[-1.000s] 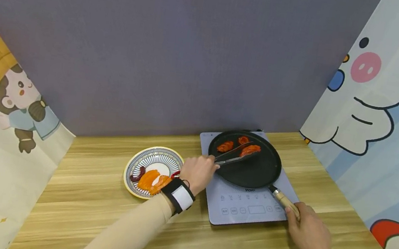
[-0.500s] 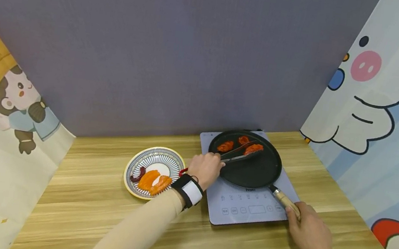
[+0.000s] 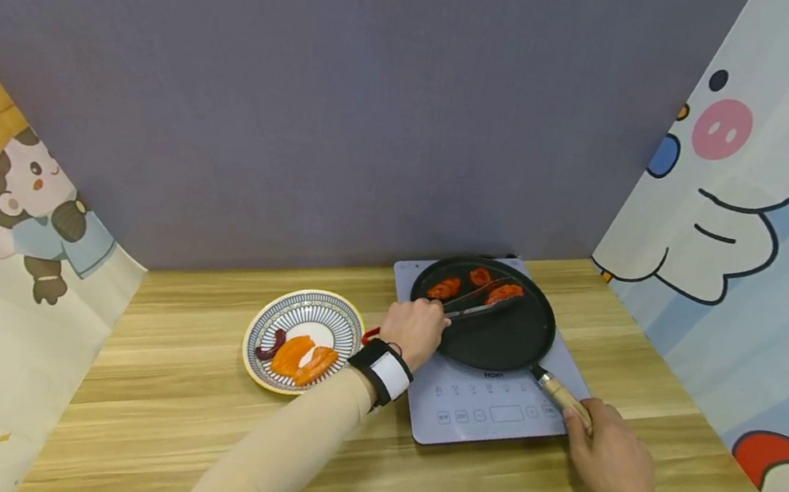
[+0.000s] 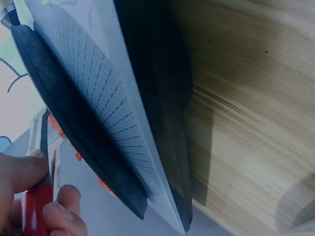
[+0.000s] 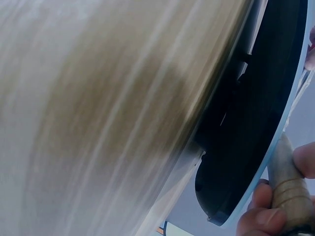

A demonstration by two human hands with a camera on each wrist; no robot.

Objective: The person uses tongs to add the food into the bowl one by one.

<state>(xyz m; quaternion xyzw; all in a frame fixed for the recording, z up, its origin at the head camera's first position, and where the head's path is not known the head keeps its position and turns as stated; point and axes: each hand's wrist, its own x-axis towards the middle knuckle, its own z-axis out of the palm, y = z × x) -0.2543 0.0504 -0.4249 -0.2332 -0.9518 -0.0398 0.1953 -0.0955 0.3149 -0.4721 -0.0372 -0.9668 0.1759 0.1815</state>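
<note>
A black frying pan (image 3: 495, 334) sits on a grey induction cooker (image 3: 493, 409). Three red-orange meat pieces lie at its far side. My left hand (image 3: 415, 330) grips red-handled metal tongs (image 3: 480, 300), whose tips reach the rightmost meat piece (image 3: 505, 293). In the left wrist view my fingers (image 4: 59, 206) curl round the red handle (image 4: 34, 211) beside the pan's rim (image 4: 83, 142). My right hand (image 3: 607, 453) holds the pan's wooden handle (image 3: 565, 397), also seen as the handle (image 5: 288, 182) in the right wrist view.
A striped plate (image 3: 333, 313) with orange meat (image 3: 301, 357) and a dark piece stands left of the cooker on the wooden table (image 3: 192, 419). A grey wall rises behind, with cartoon curtains at the left and right sides.
My left hand has moved right and slightly forward with the tongs, bringing their tips further along to the rightmost meat piece. The right hand has stayed on the pan handle.
</note>
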